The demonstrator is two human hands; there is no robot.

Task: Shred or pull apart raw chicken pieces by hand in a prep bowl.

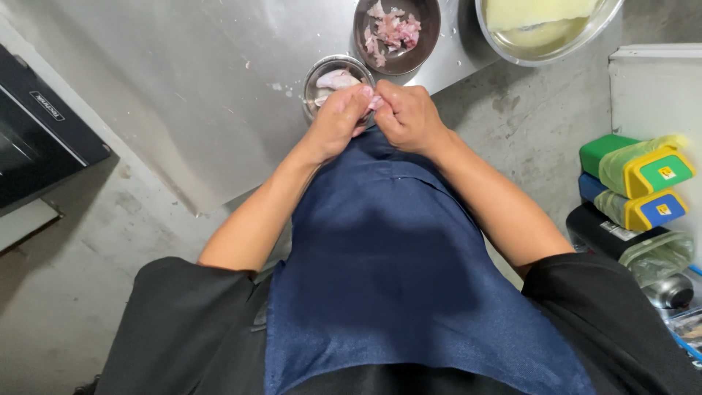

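Both the left hand [335, 121] and the right hand [406, 115] pinch a small piece of raw meat [376, 102] just below the small bowl [323, 73], which holds some pieces, with more in the dark bowl [431, 29] beyond.

large steel basin [585, 33], stacked containers [643, 186]

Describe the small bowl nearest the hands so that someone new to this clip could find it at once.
Start at the steel table filling the upper left. At its near edge, just beyond the left hand and right hand, sits a small clear bowl holding pale raw meat. Unlike the dark bowl of chopped pink meat behind it, it is smaller and see-through.
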